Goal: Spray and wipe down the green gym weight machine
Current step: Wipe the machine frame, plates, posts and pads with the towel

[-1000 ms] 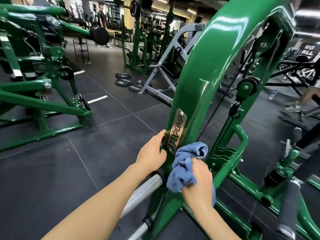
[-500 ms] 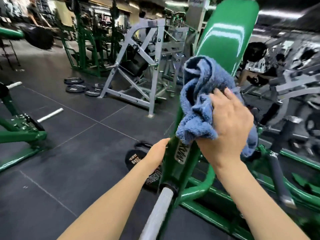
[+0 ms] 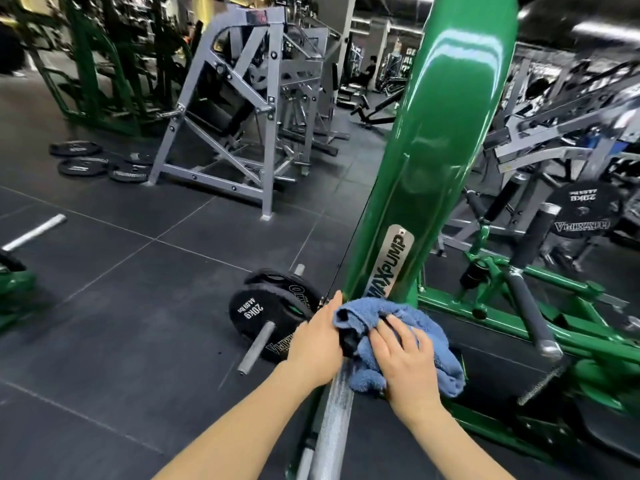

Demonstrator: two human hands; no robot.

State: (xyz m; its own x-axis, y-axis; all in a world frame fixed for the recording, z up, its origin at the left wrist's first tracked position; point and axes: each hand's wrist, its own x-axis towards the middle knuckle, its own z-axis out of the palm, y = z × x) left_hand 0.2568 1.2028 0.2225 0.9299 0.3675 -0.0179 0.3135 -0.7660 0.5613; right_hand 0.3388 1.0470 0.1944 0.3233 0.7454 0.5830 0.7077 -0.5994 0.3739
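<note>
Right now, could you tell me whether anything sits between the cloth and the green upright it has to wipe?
Nothing visible does. The blue cloth, under the right hand, lies at the foot of the green upright, just below its Max Pump plate. The left hand stays beside it.

The cloth (image 3: 391,344) hides the post's (image 3: 440,140) foot and the right hand's (image 3: 407,362) palm. The post's top is cut off; machines at right are blurred.

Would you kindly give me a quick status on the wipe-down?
Right hand presses blue towel at green upright base. Left hand beside it, grip unclear. 20KG plates close left.
</note>
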